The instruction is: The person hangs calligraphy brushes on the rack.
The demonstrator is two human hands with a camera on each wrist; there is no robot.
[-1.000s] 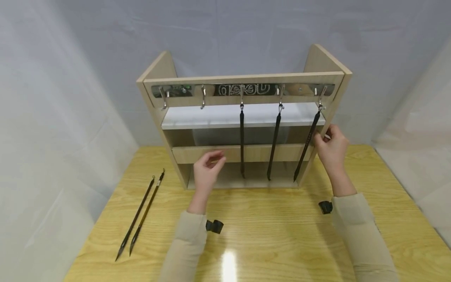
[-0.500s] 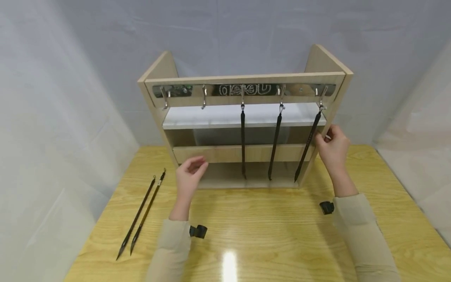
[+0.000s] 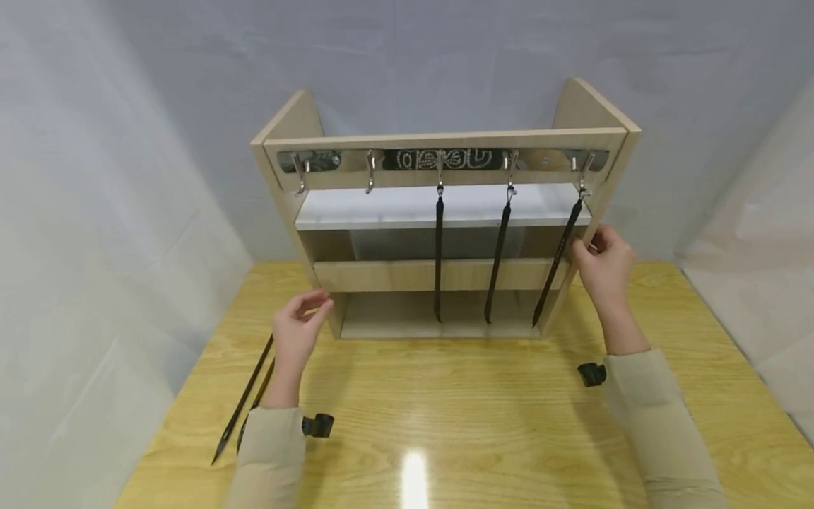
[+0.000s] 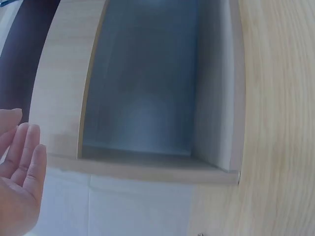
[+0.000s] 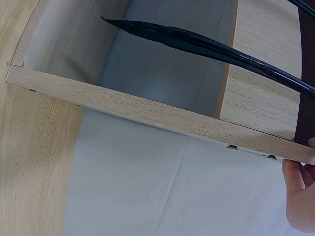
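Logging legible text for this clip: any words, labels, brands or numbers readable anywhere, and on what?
No readable text in any view.
Metal hook rail on the wooden rack: a white dotted pattern shows at its middle, seemingly a reflection; no letters can be made out.
Hanging brushes, the brushes on the table, and both wrist views: no markings visible.

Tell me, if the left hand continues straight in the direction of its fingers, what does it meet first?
Probably the left side panel of the light wooden rack, just beyond the left hand; depth is uncertain.

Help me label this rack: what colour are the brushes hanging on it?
The hanging brushes are black, seen best in the head view.
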